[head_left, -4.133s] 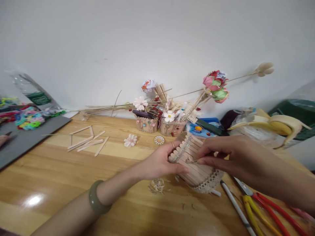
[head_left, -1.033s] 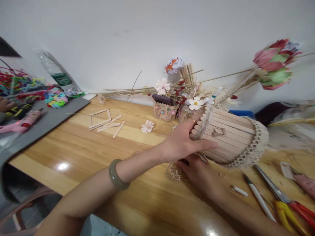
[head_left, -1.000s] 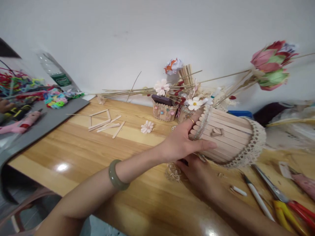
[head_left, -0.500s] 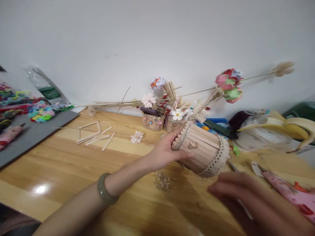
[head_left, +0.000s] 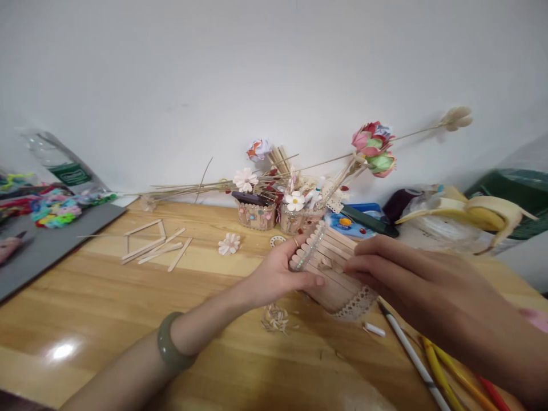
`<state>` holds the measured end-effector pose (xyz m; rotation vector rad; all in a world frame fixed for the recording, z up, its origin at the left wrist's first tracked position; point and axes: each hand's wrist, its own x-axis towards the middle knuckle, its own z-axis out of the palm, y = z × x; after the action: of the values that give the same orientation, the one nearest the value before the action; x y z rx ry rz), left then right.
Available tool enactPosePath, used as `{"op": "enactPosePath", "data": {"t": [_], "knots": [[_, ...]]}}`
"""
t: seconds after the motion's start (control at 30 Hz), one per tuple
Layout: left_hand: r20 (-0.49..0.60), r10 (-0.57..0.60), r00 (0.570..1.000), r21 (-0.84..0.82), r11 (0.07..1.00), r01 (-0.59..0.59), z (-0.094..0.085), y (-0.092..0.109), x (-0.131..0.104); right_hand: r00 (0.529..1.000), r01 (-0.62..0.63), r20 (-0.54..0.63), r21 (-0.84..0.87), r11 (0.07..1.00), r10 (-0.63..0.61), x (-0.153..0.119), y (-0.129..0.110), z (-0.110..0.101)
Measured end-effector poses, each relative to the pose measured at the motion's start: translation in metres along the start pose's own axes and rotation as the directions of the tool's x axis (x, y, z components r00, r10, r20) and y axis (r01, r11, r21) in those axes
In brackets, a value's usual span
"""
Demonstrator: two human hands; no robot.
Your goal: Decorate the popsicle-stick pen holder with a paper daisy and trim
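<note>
My left hand (head_left: pixel 285 271), with a ring on one finger, is wrapped round the scalloped end of a craft-stick pot (head_left: pixel 336 285). The pot lies tilted on its side, with a glittery band at the end I hold and lace trim at the other. Small wood pieces (head_left: pixel 326 262) stick out from its side wall. My right hand (head_left: pixel 402 279) reaches over the pot, fingertips pressed together beside these pieces. Whatever the fingertips pinch, if anything, is hidden. A heap of small wood chips (head_left: pixel 275 318) lies below the pot.
Two decorated stick pots (head_left: pixel 256 217) with paper flowers stand behind. Loose craft sticks (head_left: pixel 154 245) and a pale flower (head_left: pixel 229 244) lie left. A white pencil-like tool (head_left: pixel 413 357), a small white stick (head_left: pixel 374 329) and yellow handles (head_left: pixel 440 371) lie right. A banana peel (head_left: pixel 479 208) rests at the back right.
My right hand has moved up and left onto the pot's side, its fingertips now beside the small wood pieces. My left hand keeps its hold. The view has shifted slightly right.
</note>
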<state>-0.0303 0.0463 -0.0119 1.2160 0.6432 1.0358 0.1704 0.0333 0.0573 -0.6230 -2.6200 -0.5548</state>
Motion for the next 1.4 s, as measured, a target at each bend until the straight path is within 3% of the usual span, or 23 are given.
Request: {"op": "enactPosePath", "data": {"t": [0.53,0.67,0.83,0.97,1.4], "knots": [[0.033,-0.025,0.999,0.010,1.000,0.025,0.002,0.002,-0.002,1.000,-0.009,-0.008,-0.026,1.000,0.009,0.003,0.000,0.002],[0.040,-0.034,0.999,0.010,0.999,0.033,0.003,0.005,-0.003,0.999,-0.053,0.007,0.033,0.998,0.053,0.003,0.000,0.004],[0.035,-0.052,0.998,0.000,0.999,0.052,0.004,0.007,-0.004,0.975,-0.198,-0.084,0.098,0.975,0.206,-0.001,-0.002,0.010],[0.046,-0.062,0.997,-0.021,0.998,0.063,0.005,0.006,-0.004,0.962,-0.255,-0.046,0.200,0.946,0.269,-0.005,-0.007,0.012],[0.054,-0.073,0.996,-0.061,0.995,0.076,0.007,0.007,-0.005,0.957,-0.242,-0.092,0.260,0.935,0.273,0.002,-0.010,0.010]]}}
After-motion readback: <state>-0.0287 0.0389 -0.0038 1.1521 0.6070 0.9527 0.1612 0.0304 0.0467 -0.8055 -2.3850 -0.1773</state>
